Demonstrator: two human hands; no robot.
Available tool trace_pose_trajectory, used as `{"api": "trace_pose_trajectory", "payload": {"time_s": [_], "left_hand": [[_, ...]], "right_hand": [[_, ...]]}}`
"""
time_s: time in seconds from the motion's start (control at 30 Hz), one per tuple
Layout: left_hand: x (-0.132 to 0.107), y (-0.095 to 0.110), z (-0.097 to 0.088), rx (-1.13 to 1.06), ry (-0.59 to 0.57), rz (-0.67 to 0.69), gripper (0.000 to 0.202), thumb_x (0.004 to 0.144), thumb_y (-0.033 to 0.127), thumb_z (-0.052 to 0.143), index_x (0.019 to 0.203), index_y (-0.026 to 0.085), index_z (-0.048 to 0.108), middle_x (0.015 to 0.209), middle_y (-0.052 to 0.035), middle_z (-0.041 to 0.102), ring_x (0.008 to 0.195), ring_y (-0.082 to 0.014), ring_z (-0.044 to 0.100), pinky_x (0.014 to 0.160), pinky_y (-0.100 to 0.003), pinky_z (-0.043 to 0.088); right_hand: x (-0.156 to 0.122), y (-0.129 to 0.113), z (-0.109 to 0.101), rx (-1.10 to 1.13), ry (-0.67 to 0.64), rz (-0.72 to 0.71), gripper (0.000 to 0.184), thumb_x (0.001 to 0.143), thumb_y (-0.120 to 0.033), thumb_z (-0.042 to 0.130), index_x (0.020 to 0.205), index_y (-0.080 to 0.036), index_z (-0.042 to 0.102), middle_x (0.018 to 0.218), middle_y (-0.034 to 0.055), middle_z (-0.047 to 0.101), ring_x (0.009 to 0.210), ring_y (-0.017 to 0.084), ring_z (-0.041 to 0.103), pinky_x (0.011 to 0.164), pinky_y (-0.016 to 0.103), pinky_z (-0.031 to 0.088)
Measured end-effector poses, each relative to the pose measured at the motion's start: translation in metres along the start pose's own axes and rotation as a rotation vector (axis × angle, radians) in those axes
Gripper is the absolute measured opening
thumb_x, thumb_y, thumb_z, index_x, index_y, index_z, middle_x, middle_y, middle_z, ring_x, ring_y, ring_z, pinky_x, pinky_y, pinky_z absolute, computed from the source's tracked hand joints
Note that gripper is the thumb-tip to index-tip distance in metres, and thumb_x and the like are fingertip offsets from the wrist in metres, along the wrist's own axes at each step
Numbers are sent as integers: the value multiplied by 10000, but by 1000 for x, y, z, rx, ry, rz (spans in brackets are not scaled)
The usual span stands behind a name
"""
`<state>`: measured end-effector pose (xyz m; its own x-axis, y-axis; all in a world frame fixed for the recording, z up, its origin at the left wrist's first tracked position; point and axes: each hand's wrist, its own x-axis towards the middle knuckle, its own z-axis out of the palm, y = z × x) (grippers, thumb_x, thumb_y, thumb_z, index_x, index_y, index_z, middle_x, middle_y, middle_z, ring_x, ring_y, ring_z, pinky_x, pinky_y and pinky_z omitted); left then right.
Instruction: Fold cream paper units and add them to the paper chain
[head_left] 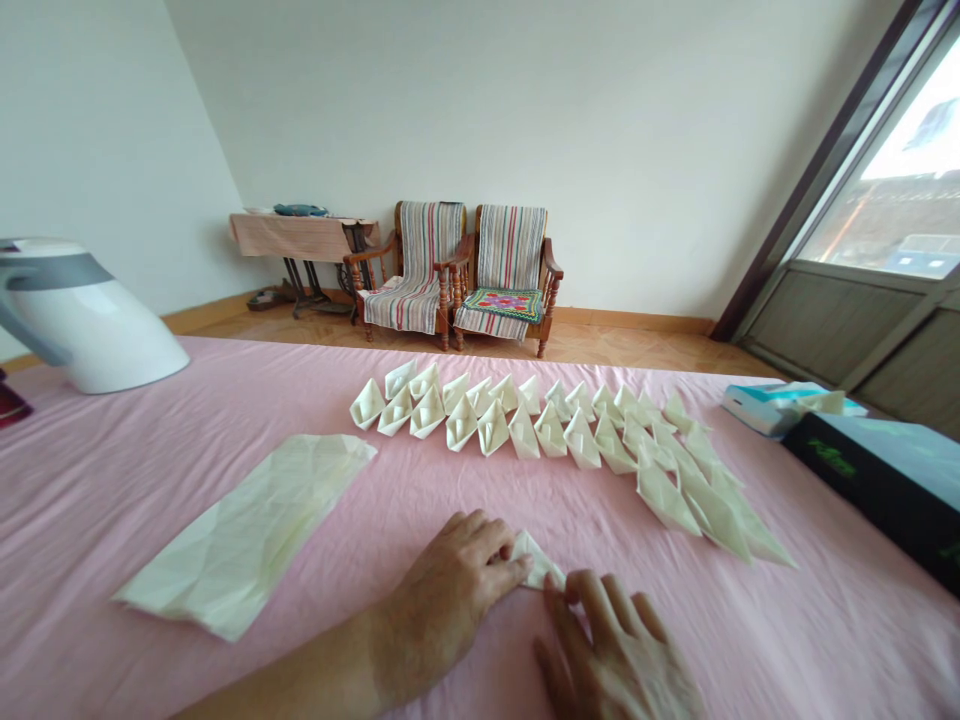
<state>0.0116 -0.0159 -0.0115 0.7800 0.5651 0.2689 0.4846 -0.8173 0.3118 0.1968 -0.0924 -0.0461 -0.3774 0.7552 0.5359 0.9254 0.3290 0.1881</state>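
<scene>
A small piece of folded cream paper [538,562] lies on the pink cloth between my hands. My left hand [457,575] has its fingers curled, with the thumb and forefinger closed on the paper's left corner. My right hand [619,650] rests at the paper's right corner, a fingertip touching it, thumb and fingers apart. Beyond them stand several folded paper boats [493,428] in rows, with larger ones towards the right [667,500]. To the left of my hands lies a creased stack of flat paper sheets [240,530].
A white and grey jug [112,320] stands at the left on the pink tablecloth [300,385]. At the right are a blue and white tissue pack [757,408] and a black box [862,480]. Two wooden armchairs [551,260] and a cloth-covered side table [292,238] stand beyond.
</scene>
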Motion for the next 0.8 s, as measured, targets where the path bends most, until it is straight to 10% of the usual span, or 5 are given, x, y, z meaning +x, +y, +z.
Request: {"api": "trace_pose_trajectory", "payload": {"time_s": [0.8], "left_hand": [[3, -10, -7, -319, 2, -125, 263, 968, 181, 510, 1083, 277, 727, 880, -43, 551, 880, -179, 537, 783, -282, 424]], "right_hand": [[4, 4, 5, 302, 30, -22, 415, 747, -70, 492, 1122, -222, 585, 882, 23, 657, 710, 194, 601, 586, 296, 456]]}}
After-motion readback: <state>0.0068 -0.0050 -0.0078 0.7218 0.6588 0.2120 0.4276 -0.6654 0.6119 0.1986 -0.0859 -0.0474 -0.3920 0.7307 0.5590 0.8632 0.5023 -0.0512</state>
